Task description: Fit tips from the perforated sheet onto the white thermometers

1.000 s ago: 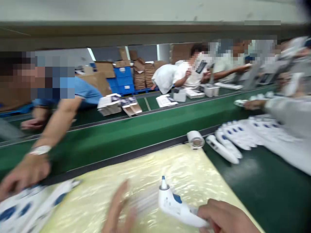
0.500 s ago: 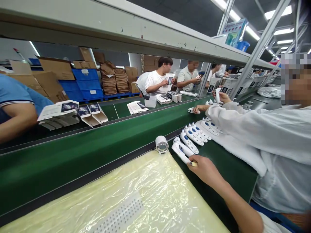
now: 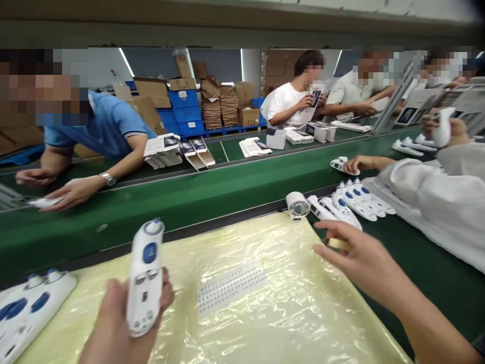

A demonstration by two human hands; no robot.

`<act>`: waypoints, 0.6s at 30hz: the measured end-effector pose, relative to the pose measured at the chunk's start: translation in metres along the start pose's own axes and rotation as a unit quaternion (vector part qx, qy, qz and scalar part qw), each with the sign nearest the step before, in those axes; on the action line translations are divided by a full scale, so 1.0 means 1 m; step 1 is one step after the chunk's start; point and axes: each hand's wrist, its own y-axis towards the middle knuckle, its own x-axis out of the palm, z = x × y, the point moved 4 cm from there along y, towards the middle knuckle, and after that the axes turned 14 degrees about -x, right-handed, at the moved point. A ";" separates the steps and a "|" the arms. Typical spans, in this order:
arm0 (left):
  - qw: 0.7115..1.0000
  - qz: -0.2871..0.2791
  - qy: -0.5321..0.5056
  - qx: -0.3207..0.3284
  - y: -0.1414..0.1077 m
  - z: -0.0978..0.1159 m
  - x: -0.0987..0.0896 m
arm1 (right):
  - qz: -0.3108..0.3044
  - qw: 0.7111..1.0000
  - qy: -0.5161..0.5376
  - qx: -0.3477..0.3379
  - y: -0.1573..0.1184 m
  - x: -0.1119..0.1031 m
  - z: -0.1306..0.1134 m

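Note:
My left hand (image 3: 125, 318) is wrapped round a white handheld device (image 3: 146, 278) with a blue oval button, its narrow tip pointing up. Over the right edge of the film-covered mat (image 3: 288, 303), my right hand (image 3: 356, 258) has its thumb and fingers apart; a small yellowish piece (image 3: 339, 244) shows at its fingers. Just beyond that hand, white devices (image 3: 322, 207) lie beside a round white object (image 3: 297, 205). More white devices (image 3: 34, 308) lie at the mat's left. A dotted sticker sheet (image 3: 232, 287) rests on the mat.
A green conveyor (image 3: 227, 184) crosses behind the mat. Beyond it are stacked cartons (image 3: 162, 150), folded boxes and blue crates (image 3: 185, 114). Co-workers stand or sit across the belt and at the right, where a white sleeve (image 3: 424, 187) reaches over the bench. A beam (image 3: 242, 30) runs overhead.
The view has swung left, bringing my left hand with a device and the left-hand devices into sight. My right hand has let go of a device, its fingers now apart.

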 end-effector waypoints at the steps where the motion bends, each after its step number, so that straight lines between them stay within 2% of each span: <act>1: 1.000 -0.020 -0.014 -0.018 -0.008 -0.007 0.012 | -0.048 0.997 0.033 -0.052 -0.004 0.009 -0.019; 4: 0.990 -0.122 0.000 -0.074 -0.026 -0.037 0.051 | -0.149 0.973 0.068 -0.165 -0.007 0.041 -0.066; 6: 0.978 -0.168 0.011 -0.121 -0.027 -0.059 0.063 | -0.156 0.968 0.042 -0.190 -0.001 0.060 -0.077; 8: 0.967 -0.201 0.019 -0.153 -0.020 -0.077 0.065 | -0.147 0.971 0.011 -0.189 0.006 0.075 -0.075; 10: 0.965 -0.208 0.036 -0.155 -0.010 -0.087 0.062 | -0.140 0.972 -0.004 -0.187 0.009 0.084 -0.067; 13: 0.967 -0.188 0.091 -0.146 -0.002 -0.093 0.059 | -0.135 0.974 -0.002 -0.185 0.009 0.090 -0.059; 18: 0.966 -0.149 0.142 -0.155 -0.010 -0.093 0.065 | -0.126 0.978 -0.016 -0.166 0.009 0.092 -0.058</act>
